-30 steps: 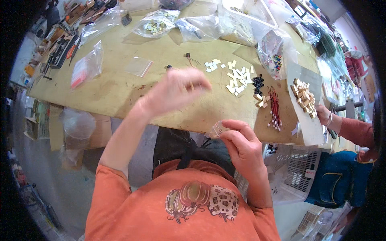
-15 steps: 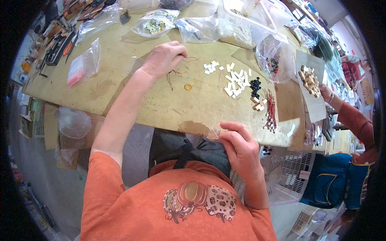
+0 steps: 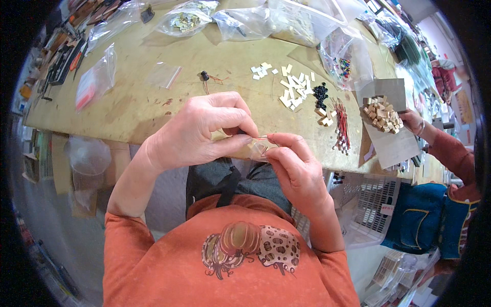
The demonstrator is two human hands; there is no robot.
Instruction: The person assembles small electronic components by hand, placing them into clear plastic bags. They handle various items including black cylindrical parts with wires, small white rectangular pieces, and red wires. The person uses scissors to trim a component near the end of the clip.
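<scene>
Near the table's front edge, my left hand (image 3: 209,130) pinches a small dark piece with thin red wires (image 3: 261,137) that reach toward my right hand. My right hand (image 3: 296,166) holds a small clear plastic bag (image 3: 257,150) between thumb and fingers; its contents are hard to make out. The two hands almost touch. Beyond my left hand, a small black round part with thin reddish wires (image 3: 204,76) lies on the table (image 3: 138,102). To its left is a flat clear zip bag (image 3: 165,75).
Right of my hands lie white rectangular pieces (image 3: 294,88), black parts (image 3: 320,93), wooden blocks (image 3: 324,117) and a red wire bundle (image 3: 341,125). A co-worker's hand (image 3: 411,122) holds a grey sheet (image 3: 394,148) carrying wooden blocks. Plastic bags (image 3: 186,19) and a clear bin (image 3: 307,23) line the back.
My left hand has come back from farther up the table to my right hand, bringing a small dark piece with red wires. The co-worker's grey sheet has moved left and lower.
</scene>
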